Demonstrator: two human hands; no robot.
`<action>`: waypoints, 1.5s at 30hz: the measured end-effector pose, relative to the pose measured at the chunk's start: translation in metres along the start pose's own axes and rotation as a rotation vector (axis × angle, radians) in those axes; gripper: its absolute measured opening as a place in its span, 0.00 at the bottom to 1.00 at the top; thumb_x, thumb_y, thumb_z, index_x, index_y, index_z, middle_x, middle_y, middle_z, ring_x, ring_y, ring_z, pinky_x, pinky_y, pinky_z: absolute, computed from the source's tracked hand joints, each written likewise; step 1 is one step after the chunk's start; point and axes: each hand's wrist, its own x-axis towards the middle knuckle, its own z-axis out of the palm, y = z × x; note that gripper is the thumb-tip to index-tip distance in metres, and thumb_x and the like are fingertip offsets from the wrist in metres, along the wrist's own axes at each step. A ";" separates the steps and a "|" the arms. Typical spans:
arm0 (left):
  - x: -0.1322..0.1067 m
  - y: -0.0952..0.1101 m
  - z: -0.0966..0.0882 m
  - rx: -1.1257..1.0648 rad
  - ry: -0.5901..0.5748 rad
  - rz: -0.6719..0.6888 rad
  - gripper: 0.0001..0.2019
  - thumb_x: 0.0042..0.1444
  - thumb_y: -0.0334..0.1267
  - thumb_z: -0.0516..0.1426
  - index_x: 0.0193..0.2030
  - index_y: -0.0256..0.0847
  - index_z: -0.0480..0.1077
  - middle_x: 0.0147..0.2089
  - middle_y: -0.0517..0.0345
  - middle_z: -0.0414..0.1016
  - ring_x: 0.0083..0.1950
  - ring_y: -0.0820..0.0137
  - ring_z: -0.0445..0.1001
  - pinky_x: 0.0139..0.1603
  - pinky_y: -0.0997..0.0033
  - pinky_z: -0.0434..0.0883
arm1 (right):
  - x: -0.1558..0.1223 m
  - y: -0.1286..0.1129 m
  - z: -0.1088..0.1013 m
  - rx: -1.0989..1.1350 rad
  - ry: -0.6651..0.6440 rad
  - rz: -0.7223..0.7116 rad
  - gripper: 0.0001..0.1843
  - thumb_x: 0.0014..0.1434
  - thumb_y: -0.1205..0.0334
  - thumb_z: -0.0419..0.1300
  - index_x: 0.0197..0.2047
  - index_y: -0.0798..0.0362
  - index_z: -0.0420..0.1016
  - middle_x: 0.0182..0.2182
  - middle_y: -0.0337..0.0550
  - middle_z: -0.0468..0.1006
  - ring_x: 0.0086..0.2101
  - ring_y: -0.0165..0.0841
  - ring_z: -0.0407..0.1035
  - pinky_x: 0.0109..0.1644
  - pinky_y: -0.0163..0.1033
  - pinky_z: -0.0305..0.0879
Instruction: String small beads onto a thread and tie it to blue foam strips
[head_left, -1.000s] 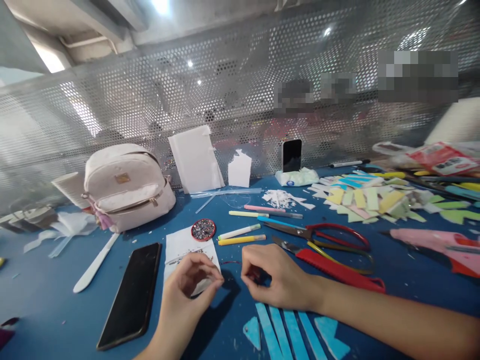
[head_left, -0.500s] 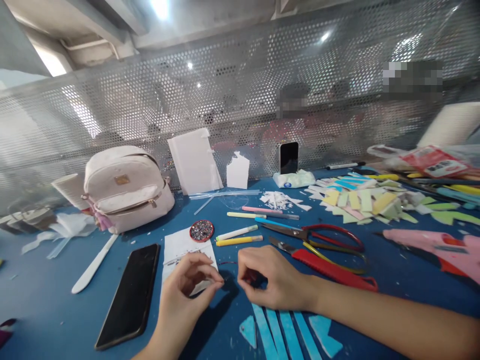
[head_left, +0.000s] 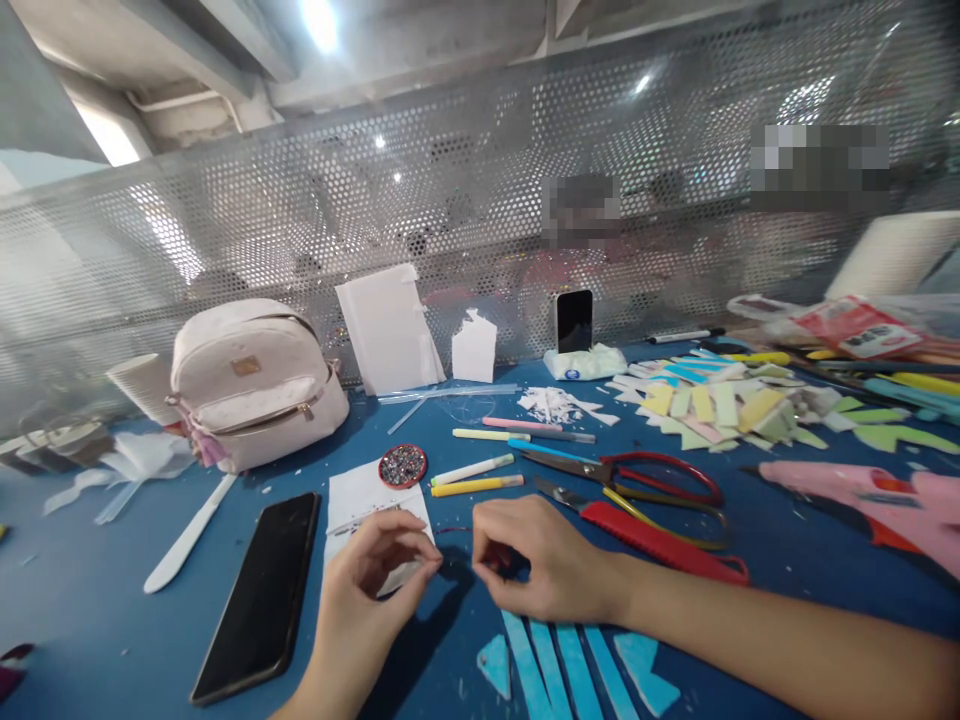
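Observation:
My left hand is closed in a pinch, thumb against fingertip, over the edge of a white paper sheet. Whatever lies in that pinch is too small to make out. A short gap to the right, my right hand is closed with curled fingers, and what they hold is hidden. Between the hands a thin dark-red strand shows against the blue table. On the paper sits a small red-rimmed dish of dark glittery beads. Blue strips lie below my right hand.
A black phone and white plastic knife lie left, before a pale backpack. Beyond my right hand are markers, scissors, a red-handled cutting tool, a pink glue gun and paper scraps.
Both hands keep their pinched pose and have hardly moved. The whole view has shifted very slightly.

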 end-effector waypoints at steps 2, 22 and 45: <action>0.000 -0.001 -0.001 -0.003 0.000 0.006 0.09 0.52 0.37 0.65 0.39 0.39 0.72 0.31 0.57 0.77 0.34 0.68 0.77 0.41 0.69 0.76 | 0.000 0.000 0.000 0.002 0.001 0.000 0.04 0.55 0.70 0.55 0.30 0.53 0.64 0.24 0.35 0.67 0.24 0.27 0.62 0.27 0.31 0.56; 0.000 0.001 0.000 0.048 0.006 0.006 0.09 0.52 0.36 0.65 0.41 0.40 0.74 0.31 0.57 0.79 0.34 0.68 0.78 0.43 0.70 0.77 | -0.001 0.001 0.002 0.011 -0.024 -0.006 0.04 0.54 0.70 0.55 0.31 0.53 0.64 0.24 0.35 0.68 0.25 0.27 0.61 0.27 0.31 0.55; -0.002 -0.003 -0.002 0.030 -0.027 0.051 0.06 0.54 0.30 0.62 0.39 0.41 0.74 0.33 0.59 0.80 0.36 0.71 0.79 0.44 0.74 0.77 | -0.001 0.002 0.001 0.007 -0.022 0.048 0.04 0.55 0.70 0.57 0.30 0.53 0.65 0.24 0.35 0.68 0.25 0.26 0.62 0.27 0.30 0.54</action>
